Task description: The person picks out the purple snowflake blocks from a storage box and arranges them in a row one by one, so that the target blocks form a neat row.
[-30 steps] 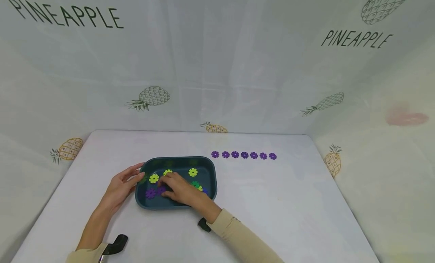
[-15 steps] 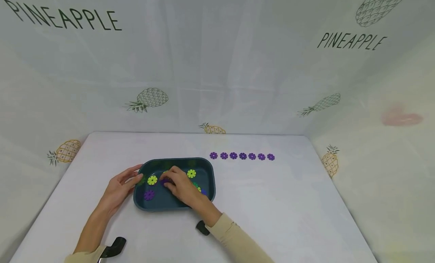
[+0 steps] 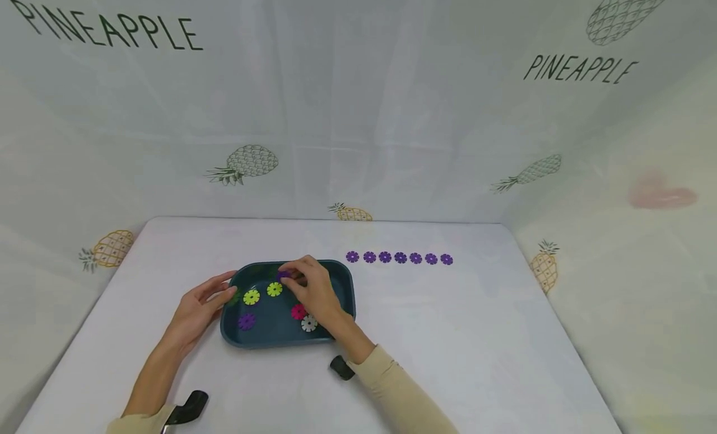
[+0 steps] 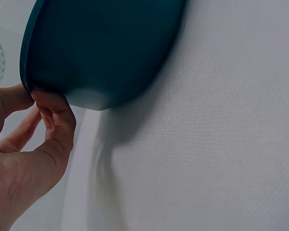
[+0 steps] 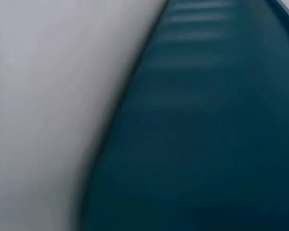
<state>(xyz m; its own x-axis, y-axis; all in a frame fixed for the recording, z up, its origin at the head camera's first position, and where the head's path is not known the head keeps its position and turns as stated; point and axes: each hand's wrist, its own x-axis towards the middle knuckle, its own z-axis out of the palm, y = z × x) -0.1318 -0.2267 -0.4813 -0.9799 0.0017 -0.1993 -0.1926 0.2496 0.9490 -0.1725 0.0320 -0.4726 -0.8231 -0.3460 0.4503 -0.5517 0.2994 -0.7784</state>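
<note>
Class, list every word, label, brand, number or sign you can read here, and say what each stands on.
"PINEAPPLE": on the white hanging cloth, upper left of the head view.
"PINEAPPLE": on the same cloth, upper right.
No writing can be made out on the dark teal tray or flower-shaped discs.

Tray [image 4: 106,48] is looking like smooth, faintly shiny plastic tbh, while the tabletop [image 4: 216,130] is showing matt, cloth-like weave.
</note>
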